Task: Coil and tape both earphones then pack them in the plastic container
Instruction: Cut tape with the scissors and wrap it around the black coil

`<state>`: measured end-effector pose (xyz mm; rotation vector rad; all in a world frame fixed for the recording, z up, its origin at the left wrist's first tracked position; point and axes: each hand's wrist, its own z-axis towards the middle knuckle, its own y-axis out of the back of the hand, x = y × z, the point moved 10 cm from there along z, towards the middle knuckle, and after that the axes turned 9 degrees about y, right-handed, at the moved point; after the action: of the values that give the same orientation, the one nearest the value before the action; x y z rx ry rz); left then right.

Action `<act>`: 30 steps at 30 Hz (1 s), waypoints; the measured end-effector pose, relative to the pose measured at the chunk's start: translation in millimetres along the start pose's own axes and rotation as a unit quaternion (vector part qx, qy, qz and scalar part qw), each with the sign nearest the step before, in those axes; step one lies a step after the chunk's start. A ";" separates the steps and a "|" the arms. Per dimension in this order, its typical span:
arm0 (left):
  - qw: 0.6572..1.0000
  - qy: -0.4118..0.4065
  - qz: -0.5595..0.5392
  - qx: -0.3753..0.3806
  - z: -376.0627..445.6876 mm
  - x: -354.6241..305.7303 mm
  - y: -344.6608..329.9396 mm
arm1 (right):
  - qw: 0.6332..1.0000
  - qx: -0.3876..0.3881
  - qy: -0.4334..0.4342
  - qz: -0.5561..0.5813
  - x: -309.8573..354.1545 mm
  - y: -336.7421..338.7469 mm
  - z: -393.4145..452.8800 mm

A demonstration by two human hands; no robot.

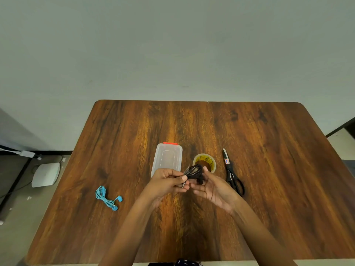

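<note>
Both hands hold a bundle of black earphones (195, 172) above the middle of the wooden table (269, 189). My left hand (166, 181) pinches the cable near the metal plug. My right hand (213, 187) cradles the looped cable and a black earbud with its fingers curled. A clear plastic container (167, 158) with a red latch lies closed just behind my left hand. Blue earphones (106, 197), loosely coiled, lie on the table to the left. A roll of clear tape (204, 161) sits behind the black bundle.
Black scissors (233, 173) lie shut to the right of the tape, blades pointing away. A white box (46, 174) and cables sit on the floor left of the table. A plain wall stands behind the table's far edge.
</note>
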<state>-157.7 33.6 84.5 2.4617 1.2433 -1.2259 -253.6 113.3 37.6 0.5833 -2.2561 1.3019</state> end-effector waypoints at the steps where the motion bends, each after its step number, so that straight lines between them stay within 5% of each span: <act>1: 1.000 -0.006 0.010 -0.015 0.9 1.3 3.2 | 1.000 -0.016 0.002 0.017 0.5 3.9 -1.2; 5: 0.998 -0.010 0.007 -0.062 3.2 8.7 13.3 | 0.995 -0.039 0.018 0.093 4.2 5.3 -4.6; 9: 0.997 0.008 -0.028 -0.071 3.8 14.6 12.6 | 0.996 -0.050 0.067 0.009 5.1 9.2 -6.6; 15: 0.992 0.067 -0.109 0.008 1.3 24.4 -13.7 | 0.983 -0.091 0.159 -0.006 6.6 8.5 -0.4; 24: 0.965 0.105 -0.209 0.123 -9.3 25.0 -38.6 | 0.994 0.051 0.090 0.023 -1.2 -22.9 -2.5; 30: 0.934 0.162 -0.259 0.183 -11.4 35.5 -55.5 | 0.996 0.046 0.080 0.001 1.4 -16.7 0.0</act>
<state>-178.9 96.8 79.8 2.7845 2.0218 -1.2862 -245.2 105.4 49.7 0.4899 -2.0768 1.4076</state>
